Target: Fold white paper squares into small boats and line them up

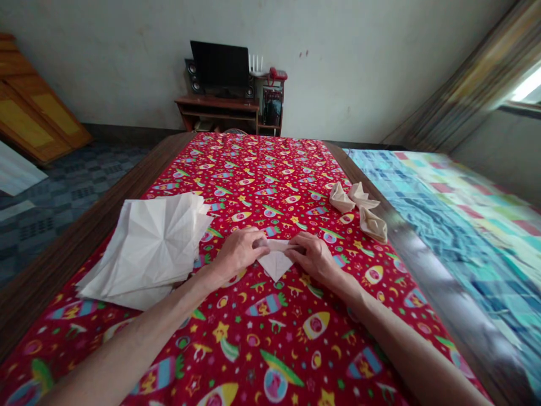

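Paper (276,265) between left hand (239,251) and right hand (315,256).

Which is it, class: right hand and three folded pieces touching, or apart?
Apart: the head view shows red cloth between the right hand and the folded pieces.

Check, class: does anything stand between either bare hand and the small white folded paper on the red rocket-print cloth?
Nothing visible does: the left hand and right hand both touch the small white folded paper. The stack of creased white paper sheets lies apart, to the left.
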Demonstrator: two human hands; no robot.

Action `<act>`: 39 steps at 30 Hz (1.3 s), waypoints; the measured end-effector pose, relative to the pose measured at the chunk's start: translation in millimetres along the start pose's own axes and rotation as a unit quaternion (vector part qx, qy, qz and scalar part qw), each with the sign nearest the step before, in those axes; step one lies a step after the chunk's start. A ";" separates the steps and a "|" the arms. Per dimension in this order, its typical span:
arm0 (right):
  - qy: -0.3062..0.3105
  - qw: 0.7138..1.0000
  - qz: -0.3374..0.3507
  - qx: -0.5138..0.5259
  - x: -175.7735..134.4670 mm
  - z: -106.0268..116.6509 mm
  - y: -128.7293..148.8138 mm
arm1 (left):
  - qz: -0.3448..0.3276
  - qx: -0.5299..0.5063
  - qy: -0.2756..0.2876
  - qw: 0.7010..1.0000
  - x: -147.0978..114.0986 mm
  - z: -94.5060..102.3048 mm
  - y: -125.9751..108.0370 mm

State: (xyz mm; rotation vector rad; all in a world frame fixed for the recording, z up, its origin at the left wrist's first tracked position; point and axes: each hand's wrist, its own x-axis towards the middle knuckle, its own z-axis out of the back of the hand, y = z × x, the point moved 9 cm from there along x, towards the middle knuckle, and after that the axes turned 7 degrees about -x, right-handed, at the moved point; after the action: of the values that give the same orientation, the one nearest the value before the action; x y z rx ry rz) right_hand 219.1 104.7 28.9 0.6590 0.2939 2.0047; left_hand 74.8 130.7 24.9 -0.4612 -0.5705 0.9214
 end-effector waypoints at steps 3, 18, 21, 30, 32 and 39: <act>-0.027 0.999 0.025 -0.001 -2.1 3.1 0.9 | -0.018 -0.010 0.000 1.000 -2.1 1.8 -0.1; 0.009 0.954 0.195 -0.228 -30.2 5.5 33.6 | -0.161 0.212 0.069 0.962 -42.8 5.2 -36.3; 0.027 0.948 0.195 -0.249 -33.0 3.9 36.7 | -0.157 0.240 0.077 0.955 -51.3 3.3 -38.4; 0.023 0.938 0.217 -0.271 -43.2 -0.9 44.4 | -0.137 0.174 0.106 0.969 -60.0 -24.7 -59.0; 0.026 0.939 0.219 -0.265 -47.1 -2.5 45.6 | -0.138 0.163 0.116 0.970 -58.1 -33.3 -65.7; 0.096 0.959 0.128 -0.232 -60.8 -8.8 41.0 | -0.156 0.151 0.120 0.969 -55.6 -41.6 -68.5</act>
State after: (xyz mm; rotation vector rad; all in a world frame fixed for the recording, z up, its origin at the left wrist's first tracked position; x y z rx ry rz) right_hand 207.5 32.2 20.6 0.2111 -0.1610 2.2799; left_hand 116.2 42.5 19.7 -0.1941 -0.2625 0.6239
